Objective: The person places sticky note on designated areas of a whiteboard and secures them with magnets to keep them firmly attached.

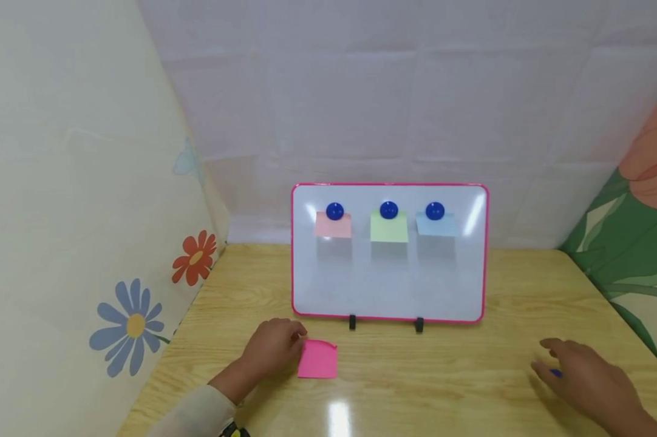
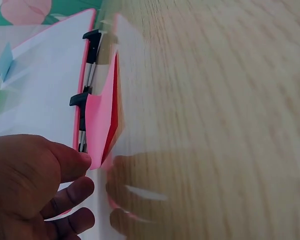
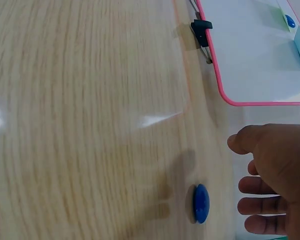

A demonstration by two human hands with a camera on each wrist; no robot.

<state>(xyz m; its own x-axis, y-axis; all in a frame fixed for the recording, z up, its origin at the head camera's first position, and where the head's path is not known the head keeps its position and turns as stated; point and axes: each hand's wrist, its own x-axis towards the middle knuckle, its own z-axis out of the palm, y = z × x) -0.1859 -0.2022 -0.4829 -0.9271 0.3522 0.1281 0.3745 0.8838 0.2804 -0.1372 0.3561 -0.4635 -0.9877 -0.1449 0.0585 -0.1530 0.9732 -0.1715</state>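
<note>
A bright pink sticky note pad (image 1: 317,359) lies on the wooden table with its far edge curled up. At its left edge is my left hand (image 1: 274,346); in the left wrist view the thumb tip (image 2: 83,161) meets the pad's (image 2: 101,117) near corner, while the other fingers hang loosely bent, apart from the thumb. Over at the right, my right hand (image 1: 591,376) hovers with loose fingers above a round blue magnet (image 1: 555,372). The right wrist view shows that magnet (image 3: 201,203) on the table, apart from the fingers (image 3: 262,205).
A pink-framed whiteboard (image 1: 388,285) stands at the back on black clips (image 1: 419,325). Blue magnets (image 1: 335,211) hold a pink note (image 1: 333,229), a green note (image 1: 388,230) and a blue note (image 1: 436,228) on it. Flower-patterned cloth (image 1: 134,325) borders the left side.
</note>
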